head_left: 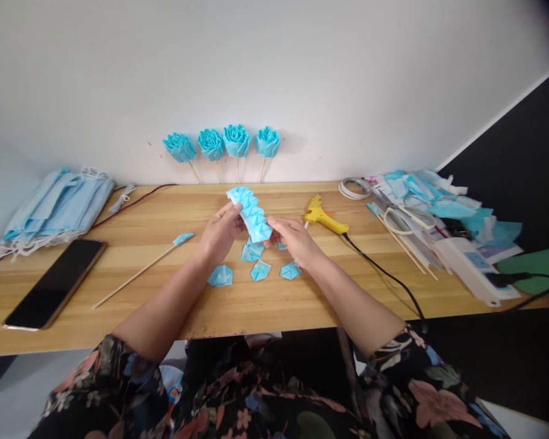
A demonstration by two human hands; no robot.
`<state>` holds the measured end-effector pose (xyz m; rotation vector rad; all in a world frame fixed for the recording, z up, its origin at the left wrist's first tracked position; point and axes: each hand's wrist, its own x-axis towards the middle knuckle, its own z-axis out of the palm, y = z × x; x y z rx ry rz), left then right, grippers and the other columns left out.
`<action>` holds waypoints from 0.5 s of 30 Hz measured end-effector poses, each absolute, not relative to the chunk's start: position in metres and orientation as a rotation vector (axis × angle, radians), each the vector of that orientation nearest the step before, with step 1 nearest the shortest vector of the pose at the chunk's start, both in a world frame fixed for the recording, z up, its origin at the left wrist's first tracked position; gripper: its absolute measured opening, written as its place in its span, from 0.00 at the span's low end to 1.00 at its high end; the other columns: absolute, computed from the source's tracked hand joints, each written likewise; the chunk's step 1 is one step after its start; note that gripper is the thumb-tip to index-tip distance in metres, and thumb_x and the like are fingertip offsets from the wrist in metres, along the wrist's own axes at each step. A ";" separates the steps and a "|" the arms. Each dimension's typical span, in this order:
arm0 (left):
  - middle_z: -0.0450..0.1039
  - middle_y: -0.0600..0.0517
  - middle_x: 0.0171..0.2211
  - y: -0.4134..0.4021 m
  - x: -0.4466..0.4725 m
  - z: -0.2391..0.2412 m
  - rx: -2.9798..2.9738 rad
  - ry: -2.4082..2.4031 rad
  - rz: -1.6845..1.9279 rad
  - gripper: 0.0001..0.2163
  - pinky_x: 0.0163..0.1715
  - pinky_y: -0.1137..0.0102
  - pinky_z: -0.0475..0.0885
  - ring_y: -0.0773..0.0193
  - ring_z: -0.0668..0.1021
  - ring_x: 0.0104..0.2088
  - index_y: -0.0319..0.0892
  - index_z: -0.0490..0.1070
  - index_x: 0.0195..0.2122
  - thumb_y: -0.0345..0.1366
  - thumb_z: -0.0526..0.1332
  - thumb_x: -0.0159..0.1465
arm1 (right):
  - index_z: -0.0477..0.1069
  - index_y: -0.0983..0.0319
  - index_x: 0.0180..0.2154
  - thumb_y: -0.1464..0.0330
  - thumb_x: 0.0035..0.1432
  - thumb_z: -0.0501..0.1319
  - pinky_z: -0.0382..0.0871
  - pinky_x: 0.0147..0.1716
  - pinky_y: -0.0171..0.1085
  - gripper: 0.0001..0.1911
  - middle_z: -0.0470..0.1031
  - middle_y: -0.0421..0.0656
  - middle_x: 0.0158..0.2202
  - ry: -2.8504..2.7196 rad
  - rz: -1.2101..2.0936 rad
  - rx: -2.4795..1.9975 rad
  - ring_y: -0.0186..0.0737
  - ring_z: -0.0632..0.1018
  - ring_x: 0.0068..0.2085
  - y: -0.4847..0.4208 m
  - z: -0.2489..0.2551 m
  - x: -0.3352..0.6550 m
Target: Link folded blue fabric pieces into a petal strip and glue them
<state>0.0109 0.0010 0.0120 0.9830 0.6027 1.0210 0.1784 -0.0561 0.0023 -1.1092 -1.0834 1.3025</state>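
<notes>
A strip of overlapping blue folded petals [251,214] with a zigzag edge is held up above the table between my two hands. My left hand [225,230] pinches its left side, thumb on top. At the strip's lower right end, my right hand [293,239] grips it between thumb and fingers. Below the strip lie several loose folded blue pieces, among them one folded petal [260,270] in the middle and another folded petal [290,270] near my right wrist. Left of my left hand, a wooden stick [135,275] with a blue wrapped tip rests on the wood.
Several blue flowers [236,141] on sticks lean against the wall. A yellow glue gun [324,216] with a black cord lies right of my hands. Masks [64,204] and a phone [55,283] occupy the left; tape [354,188], scissors [400,221], scraps [439,192] and a power strip [473,268] the right.
</notes>
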 end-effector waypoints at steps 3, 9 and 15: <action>0.80 0.50 0.32 0.002 0.009 0.016 0.983 0.590 1.048 0.12 0.36 0.68 0.76 0.62 0.81 0.32 0.39 0.76 0.38 0.43 0.69 0.61 | 0.78 0.62 0.32 0.42 0.50 0.68 0.72 0.30 0.38 0.29 0.76 0.41 0.25 -0.938 1.258 -1.145 0.36 0.76 0.26 -0.052 -0.001 0.179; 0.81 0.49 0.32 0.012 0.003 0.021 0.950 0.605 1.164 0.12 0.36 0.68 0.76 0.60 0.82 0.36 0.42 0.74 0.35 0.46 0.64 0.65 | 0.80 0.61 0.36 0.44 0.56 0.65 0.75 0.37 0.39 0.26 0.81 0.45 0.33 -1.030 1.077 -1.193 0.37 0.78 0.33 -0.050 -0.002 0.188; 0.81 0.49 0.33 0.014 0.001 0.024 0.954 0.612 1.192 0.12 0.38 0.66 0.77 0.58 0.83 0.39 0.44 0.73 0.34 0.48 0.63 0.67 | 0.80 0.56 0.45 0.59 0.64 0.63 0.70 0.57 0.51 0.13 0.83 0.45 0.49 -1.803 0.682 -1.258 0.48 0.80 0.53 -0.052 -0.004 0.187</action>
